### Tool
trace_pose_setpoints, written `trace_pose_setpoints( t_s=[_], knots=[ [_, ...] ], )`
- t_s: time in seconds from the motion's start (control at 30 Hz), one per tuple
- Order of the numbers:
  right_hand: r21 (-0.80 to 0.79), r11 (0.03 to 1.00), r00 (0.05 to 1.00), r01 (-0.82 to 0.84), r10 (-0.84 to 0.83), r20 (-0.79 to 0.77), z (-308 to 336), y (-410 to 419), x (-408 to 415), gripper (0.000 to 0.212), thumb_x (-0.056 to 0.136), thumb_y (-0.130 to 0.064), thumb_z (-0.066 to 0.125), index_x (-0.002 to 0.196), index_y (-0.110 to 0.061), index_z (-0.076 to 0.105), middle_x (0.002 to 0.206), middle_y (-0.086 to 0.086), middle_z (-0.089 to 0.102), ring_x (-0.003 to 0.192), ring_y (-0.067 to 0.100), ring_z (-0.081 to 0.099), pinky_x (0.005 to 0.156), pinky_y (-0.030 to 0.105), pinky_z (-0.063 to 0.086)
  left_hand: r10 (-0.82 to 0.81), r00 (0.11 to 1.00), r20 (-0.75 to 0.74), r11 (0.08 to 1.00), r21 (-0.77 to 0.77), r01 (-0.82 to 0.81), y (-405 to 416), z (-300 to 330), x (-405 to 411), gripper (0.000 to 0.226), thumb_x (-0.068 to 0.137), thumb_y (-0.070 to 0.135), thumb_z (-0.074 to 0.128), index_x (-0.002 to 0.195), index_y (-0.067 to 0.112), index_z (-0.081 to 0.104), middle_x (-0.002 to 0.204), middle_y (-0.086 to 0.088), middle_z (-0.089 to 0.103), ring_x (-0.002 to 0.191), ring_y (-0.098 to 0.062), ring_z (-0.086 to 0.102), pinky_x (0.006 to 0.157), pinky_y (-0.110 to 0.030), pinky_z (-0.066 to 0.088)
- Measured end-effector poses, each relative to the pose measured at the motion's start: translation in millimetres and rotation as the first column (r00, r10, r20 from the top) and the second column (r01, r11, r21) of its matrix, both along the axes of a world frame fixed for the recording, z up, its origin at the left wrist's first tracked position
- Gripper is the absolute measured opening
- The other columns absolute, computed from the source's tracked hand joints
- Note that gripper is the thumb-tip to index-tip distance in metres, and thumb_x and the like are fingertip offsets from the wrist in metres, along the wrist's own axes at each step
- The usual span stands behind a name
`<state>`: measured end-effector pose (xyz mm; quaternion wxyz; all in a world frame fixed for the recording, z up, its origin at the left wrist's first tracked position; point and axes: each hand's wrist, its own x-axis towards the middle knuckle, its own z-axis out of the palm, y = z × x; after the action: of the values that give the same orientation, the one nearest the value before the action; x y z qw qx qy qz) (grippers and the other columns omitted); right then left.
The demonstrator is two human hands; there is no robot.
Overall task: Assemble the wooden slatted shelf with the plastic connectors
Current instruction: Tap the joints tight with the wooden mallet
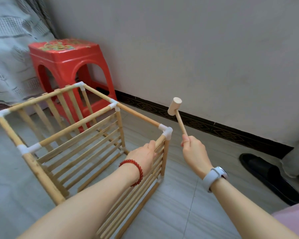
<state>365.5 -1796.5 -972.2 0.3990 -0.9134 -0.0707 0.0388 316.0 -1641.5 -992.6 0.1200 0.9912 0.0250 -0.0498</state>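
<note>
shelf — pale wooden slats, standing on the floor | connectors — white, capping frame corners

Brightness: the room is evenly and softly lit; no direct source is seen.
Shadows: faint, diffuse shade is cast on the pale tiled floor under the wooden slatted shelf frame.
Glare: a mild sheen is shown on the top of the red plastic stool.
Blur: the patterned grey fabric at the left edge is smeared; the slats nearest the camera are softened.
Distortion: the dark patterned skirting strip and the wall line are bent by the wide lens.
Sharpness: the small wooden mallet is rendered fairly crisply.
</note>
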Motion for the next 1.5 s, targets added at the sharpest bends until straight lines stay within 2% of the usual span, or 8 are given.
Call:
trace_pose_setpoints(
  t_s=[0.43, 0.63, 0.73, 0.87, 1.03, 1.2, 1.3, 1.5],
  knots=[
    [-0.098, 0.955, 0.958, -0.28, 0.272, -0.093, 15, 64, -41, 0.038, 0.102, -0.036, 0.027, 0.077, -0.018, 0.049, 0.074, 0.002, 0.055, 0.066, 0.018, 0.05, 0.064, 0.032, 0.041, -0.234, 0.966, -0.113, 0.966, 0.086, 0.244, 92, 18, -116, 0.024, 0.1, 0.035, 0.034, 0.123, 0.027, 0.035, 0.101, 0.006, 0.054, 0.089, -0.016, 0.055, 0.08, -0.036, 0.05],
    [-0.205, 0.899, 0.922, -0.387, 0.377, -0.086, 20, 107, -55, 0.04, 0.102, -0.034, 0.026, 0.084, -0.013, 0.055, 0.071, 0.0, 0.053, 0.069, 0.02, 0.05, 0.063, 0.032, 0.038, -0.301, 0.945, -0.127, 0.943, 0.109, 0.315, 137, 16, -154, 0.065, 0.087, 0.057, 0.004, 0.139, 0.032, 0.033, 0.129, 0.002, 0.047, 0.114, -0.018, 0.046, 0.095, -0.034, 0.038],
    [-0.233, 0.915, 0.936, -0.33, 0.349, 0.043, 44, 131, -44, 0.041, 0.102, -0.036, 0.025, 0.085, -0.011, 0.053, 0.07, 0.001, 0.051, 0.072, 0.025, 0.052, 0.062, 0.033, 0.038, -0.156, 0.988, -0.009, 0.969, 0.193, 0.155, 155, 29, -133, 0.077, 0.081, 0.057, -0.003, 0.141, 0.028, 0.035, 0.145, 0.002, 0.035, 0.133, -0.016, 0.032, 0.108, -0.033, 0.024],
    [-0.012, 0.988, 0.942, -0.152, 0.148, 0.302, 70, 162, -26, 0.037, 0.102, -0.034, 0.024, 0.093, -0.009, 0.049, 0.068, 0.0, 0.049, 0.066, 0.026, 0.048, 0.058, 0.033, 0.032, 0.18, 0.98, 0.088, 0.961, 0.198, -0.194, 187, 41, -81, 0.051, 0.1, 0.036, 0.03, 0.147, 0.022, 0.019, 0.156, 0.0, 0.014, 0.144, -0.018, 0.01, 0.116, -0.041, 0.014],
    [-0.426, 0.871, 0.969, -0.245, 0.202, -0.144, 29, 190, -12, 0.041, 0.103, -0.036, 0.018, 0.108, -0.01, 0.051, 0.08, 0.0, 0.052, 0.077, 0.023, 0.056, 0.066, 0.033, 0.043, 0.343, 0.938, -0.045, 0.914, 0.246, -0.322, 229, 30, -52, 0.066, 0.099, 0.037, 0.032, 0.151, 0.018, -0.004, 0.158, -0.003, -0.012, 0.145, -0.024, -0.013, 0.114, -0.054, -0.002],
    [-0.279, 0.957, 0.977, -0.078, 0.129, 0.169, 43, 200, 11, 0.038, 0.102, -0.038, 0.016, 0.094, -0.012, 0.043, 0.077, 0.005, 0.052, 0.073, 0.03, 0.054, 0.064, 0.035, 0.04, 0.41, 0.909, -0.079, 0.892, 0.243, -0.381, 269, 13, -53, 0.069, 0.098, 0.037, 0.035, 0.151, 0.02, -0.006, 0.159, -0.001, -0.007, 0.146, -0.023, -0.008, 0.114, -0.055, -0.003],
    [-0.455, 0.871, 0.981, -0.185, 0.192, -0.03, 33, 201, -4, 0.043, 0.102, -0.04, 0.016, 0.098, -0.013, 0.05, 0.08, 0.002, 0.053, 0.077, 0.026, 0.056, 0.069, 0.035, 0.045, 0.372, 0.927, -0.046, 0.911, 0.211, -0.355, 274, 11, -57, 0.067, 0.098, 0.036, 0.036, 0.151, 0.021, -0.002, 0.159, 0.002, -0.002, 0.146, -0.019, -0.004, 0.115, -0.053, -0.002],
    [-0.347, 0.931, 0.985, -0.115, 0.152, 0.083, 37, 204, -16, 0.032, 0.102, -0.036, 0.021, 0.093, -0.014, 0.043, 0.07, 0.0, 0.052, 0.067, 0.025, 0.054, 0.058, 0.033, 0.039, 0.376, 0.925, -0.054, 0.917, 0.162, -0.363, 292, 16, -73, 0.061, 0.099, 0.03, 0.035, 0.151, 0.021, 0.005, 0.159, 0.003, 0.004, 0.146, -0.018, 0.0, 0.116, -0.053, -0.001]
  ],
)
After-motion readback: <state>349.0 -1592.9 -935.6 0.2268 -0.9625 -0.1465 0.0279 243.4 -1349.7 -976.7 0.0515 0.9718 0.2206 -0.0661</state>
